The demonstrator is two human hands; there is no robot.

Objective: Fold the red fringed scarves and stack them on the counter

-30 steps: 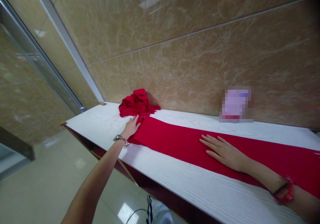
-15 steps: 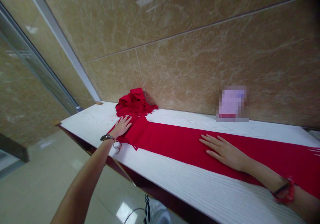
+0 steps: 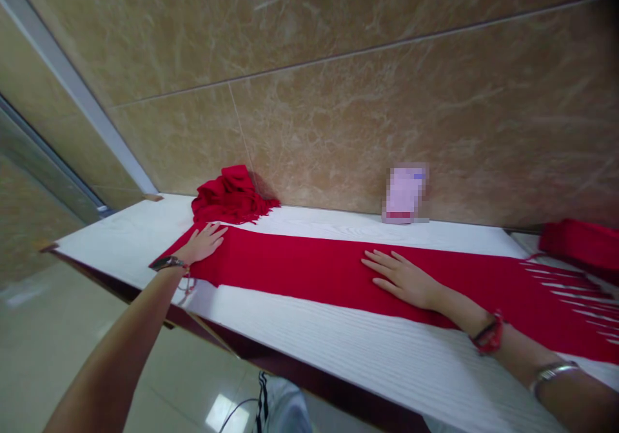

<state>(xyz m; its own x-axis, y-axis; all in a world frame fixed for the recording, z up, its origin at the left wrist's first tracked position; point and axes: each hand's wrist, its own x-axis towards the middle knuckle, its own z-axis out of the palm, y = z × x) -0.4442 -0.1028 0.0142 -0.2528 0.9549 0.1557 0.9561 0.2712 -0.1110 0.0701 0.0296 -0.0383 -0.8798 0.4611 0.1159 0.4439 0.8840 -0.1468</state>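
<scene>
A long red scarf lies stretched flat along the white tabletop, with loose fringe at its right end. Flat on the scarf near its left end rests my left hand, fingers extended and slightly apart. My right hand lies palm down on the scarf right of its middle, its fingers spread. Neither hand grips the cloth. Just behind my left hand sits a crumpled red fringed cloth, close to the scarf's far edge.
Behind the white table stands a brown marbled tile wall. A blurred-out pinkish object leans against it. At the far right is a folded red cloth. The table's front edge drops to a tiled floor.
The view has swung right, bringing the scarf's right fringe and the folded red cloth into sight. The left part of the scarf now lies smoother under my left hand. Both hands stay on it.
</scene>
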